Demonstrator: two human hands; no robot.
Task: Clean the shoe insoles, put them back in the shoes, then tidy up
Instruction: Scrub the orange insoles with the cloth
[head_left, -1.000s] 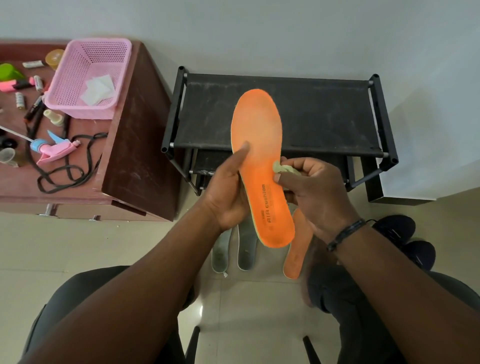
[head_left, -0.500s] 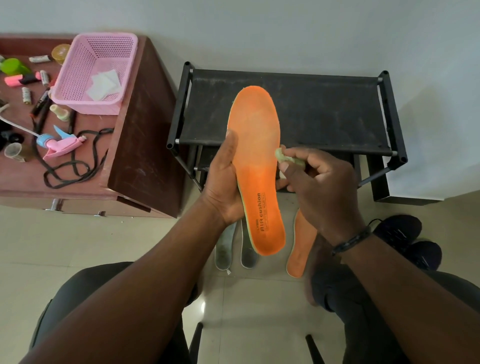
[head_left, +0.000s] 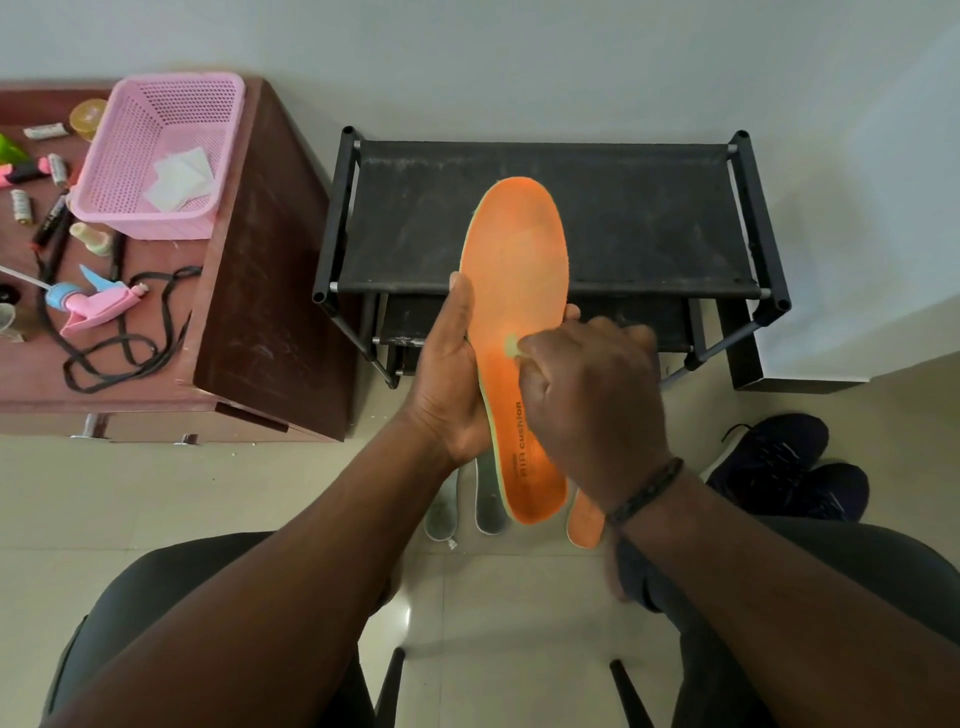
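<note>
— Two hands on one orange insole (head_left: 511, 291), right?

— Yes. It is held up in the air in front of the black shoe rack (head_left: 545, 218), toe end pointing away, heel end toward the person, printed top side facing the camera with "AIR cushion" near the heel.

— How does the left hand (head_left: 447, 384) hold it?

— It grips the left edge, thumb laid along the top face, fingers wrapped behind; one fingertip shows past the right edge.

— And the right hand (head_left: 592, 400)?

— Curled almost closed around a small pale wad (head_left: 511, 345), pinched at the fingertips and pressed against the middle of the insole. Whether that wad is cloth or tissue I cannot tell. A dark braided band (head_left: 647, 491) sits on that wrist.

— What lies below?

— On the tiled floor (head_left: 208, 493), partly hidden by the hands, a second orange insole (head_left: 584, 522) and two grey insoles (head_left: 467, 512) lie side by side. A pair of dark shoes (head_left: 784, 467) stands to the right, near the rack's foot.

— Further out?

— To the left, a brown wooden desk (head_left: 270, 291) carries a pink basket (head_left: 161, 156) with white folded pieces inside, a pink and blue spray head (head_left: 93, 304), a looped black cord (head_left: 124, 343) and some small bottles and tubes.
</note>
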